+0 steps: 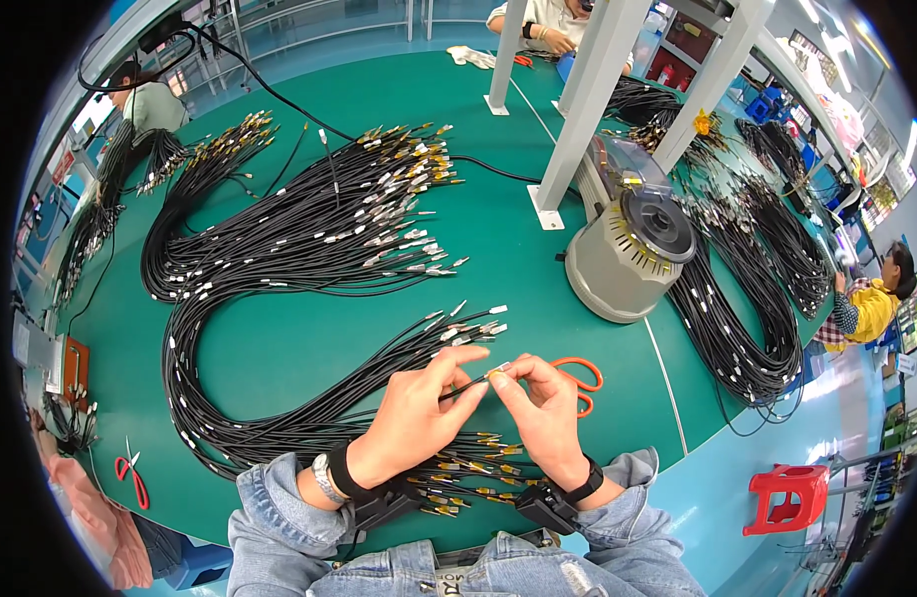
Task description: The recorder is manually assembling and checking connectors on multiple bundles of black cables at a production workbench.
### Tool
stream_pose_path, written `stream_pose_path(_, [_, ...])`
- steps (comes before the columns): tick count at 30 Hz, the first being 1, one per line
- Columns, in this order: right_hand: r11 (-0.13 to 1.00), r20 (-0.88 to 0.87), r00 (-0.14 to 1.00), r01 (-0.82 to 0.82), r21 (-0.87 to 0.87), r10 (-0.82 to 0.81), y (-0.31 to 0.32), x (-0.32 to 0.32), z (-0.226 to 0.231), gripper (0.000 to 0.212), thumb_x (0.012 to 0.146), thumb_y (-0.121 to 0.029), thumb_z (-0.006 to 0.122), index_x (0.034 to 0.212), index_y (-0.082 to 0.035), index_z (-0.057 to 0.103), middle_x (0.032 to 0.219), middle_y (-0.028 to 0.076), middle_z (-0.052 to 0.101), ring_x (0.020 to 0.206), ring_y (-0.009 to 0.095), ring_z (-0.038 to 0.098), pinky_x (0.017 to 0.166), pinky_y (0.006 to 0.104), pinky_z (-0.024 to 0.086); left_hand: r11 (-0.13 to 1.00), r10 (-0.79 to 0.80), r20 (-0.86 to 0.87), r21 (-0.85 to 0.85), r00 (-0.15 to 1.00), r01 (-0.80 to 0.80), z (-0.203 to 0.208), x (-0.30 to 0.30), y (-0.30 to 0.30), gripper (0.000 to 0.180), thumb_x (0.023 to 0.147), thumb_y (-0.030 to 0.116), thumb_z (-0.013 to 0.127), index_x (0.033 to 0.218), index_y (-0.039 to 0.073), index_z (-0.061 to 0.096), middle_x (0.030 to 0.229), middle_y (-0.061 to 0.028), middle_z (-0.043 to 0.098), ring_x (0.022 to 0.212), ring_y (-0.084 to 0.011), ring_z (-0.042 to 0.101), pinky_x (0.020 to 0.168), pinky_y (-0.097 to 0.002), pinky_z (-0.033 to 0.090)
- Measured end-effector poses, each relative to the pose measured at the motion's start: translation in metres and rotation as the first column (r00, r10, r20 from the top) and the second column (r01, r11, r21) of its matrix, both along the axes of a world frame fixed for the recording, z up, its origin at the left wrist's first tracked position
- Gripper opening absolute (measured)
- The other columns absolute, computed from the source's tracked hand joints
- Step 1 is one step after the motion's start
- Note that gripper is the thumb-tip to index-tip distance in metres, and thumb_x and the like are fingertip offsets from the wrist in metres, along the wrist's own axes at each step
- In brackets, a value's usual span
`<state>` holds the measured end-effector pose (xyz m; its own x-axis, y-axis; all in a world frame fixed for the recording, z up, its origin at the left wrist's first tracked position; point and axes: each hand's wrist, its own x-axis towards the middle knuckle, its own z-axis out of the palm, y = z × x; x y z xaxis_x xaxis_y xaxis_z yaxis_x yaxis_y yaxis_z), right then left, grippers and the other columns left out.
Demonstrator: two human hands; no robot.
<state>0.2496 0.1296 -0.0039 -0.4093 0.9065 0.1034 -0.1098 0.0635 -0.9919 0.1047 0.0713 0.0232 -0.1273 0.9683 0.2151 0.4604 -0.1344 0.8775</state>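
Note:
My left hand (414, 418) is closed around a thin black cable (465, 391), its index finger stretched out above. The thumb and fingertips of my right hand (546, 413) pinch that cable's end, where a small yellowish and white tip shows; its exact form is too small to tell. Just beyond my right hand lies a pair of scissors with orange handles (590, 372), their blades hidden by the hand. A large curved bundle of black cables (190, 368) with white tags lies left of my hands, and many yellow-tipped ends (488, 463) show beneath my wrists.
A grey, round-bodied machine (618, 269) stands right of centre beside white metal posts (578, 129). More cable bundles (737, 298) lie to the right. Red-handled scissors (132, 478) rest on the green table (379, 90) at left. A red stool (787, 497) stands on the floor; several people work around.

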Motion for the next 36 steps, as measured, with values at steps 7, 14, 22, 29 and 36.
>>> stream_pose_path(7, [0.993, -0.090, 0.994, -0.072, -0.090, 0.063, 0.001, 0.003, 0.001, 0.009, 0.083, -0.006, 0.061, 0.087, 0.002, 0.061, 0.084, 0.003, 0.060, 0.078, 0.008, 0.052, 0.071, 0.0223, 0.042, 0.893, 0.138, -0.521, 0.433, 0.842, 0.121, -0.011, -0.006, 0.004, 0.033, 0.069, -0.003, 0.067, 0.100, 0.006, 0.061, 0.074, -0.0060, 0.060, 0.051, -0.0175, 0.056, 0.043, -0.0252, 0.044])
stream_pose_path(14, [0.968, -0.126, 0.987, -0.130, -0.215, 0.104, 0.000, 0.004, 0.005, 0.012, 0.084, -0.005, 0.060, 0.094, 0.002, 0.060, 0.088, 0.002, 0.061, 0.080, 0.008, 0.055, 0.073, 0.0218, 0.044, 0.821, 0.252, -0.518, 0.561, 0.817, 0.103, -0.020, -0.008, 0.006, 0.036, 0.067, -0.005, 0.068, 0.101, 0.004, 0.061, 0.072, -0.0057, 0.060, 0.051, -0.0168, 0.056, 0.042, -0.0251, 0.044])
stream_pose_path(22, [0.934, -0.171, 0.977, -0.179, -0.311, 0.130, 0.001, 0.006, 0.007, 0.019, 0.084, -0.007, 0.060, 0.101, 0.002, 0.059, 0.091, 0.003, 0.060, 0.080, 0.009, 0.055, 0.074, 0.0223, 0.044, 0.854, 0.247, -0.436, 0.520, 0.865, 0.018, -0.018, -0.004, 0.007, 0.028, 0.069, -0.005, 0.068, 0.096, 0.000, 0.061, 0.062, -0.0058, 0.057, 0.045, -0.0159, 0.053, 0.040, -0.0259, 0.040])
stream_pose_path(29, [0.940, -0.262, 0.956, -0.207, -0.269, 0.136, -0.001, 0.004, 0.009, 0.017, 0.084, -0.008, 0.061, 0.098, 0.000, 0.057, 0.092, 0.002, 0.058, 0.082, 0.008, 0.053, 0.075, 0.0216, 0.043, 0.846, 0.261, -0.390, 0.533, 0.883, -0.015, -0.014, -0.002, 0.007, 0.024, 0.070, -0.004, 0.068, 0.092, 0.000, 0.060, 0.059, -0.0055, 0.055, 0.042, -0.0163, 0.051, 0.039, -0.0262, 0.039])
stream_pose_path(36, [0.964, -0.142, 0.978, -0.176, -0.198, 0.149, 0.002, 0.006, 0.002, 0.007, 0.085, -0.007, 0.060, 0.088, -0.001, 0.058, 0.088, 0.001, 0.057, 0.081, 0.006, 0.052, 0.073, 0.0205, 0.042, 0.871, 0.242, -0.419, 0.490, 0.875, -0.006, -0.017, -0.001, 0.005, 0.016, 0.073, -0.001, 0.066, 0.087, 0.001, 0.059, 0.062, -0.0071, 0.058, 0.046, -0.0188, 0.056, 0.040, -0.0274, 0.041])
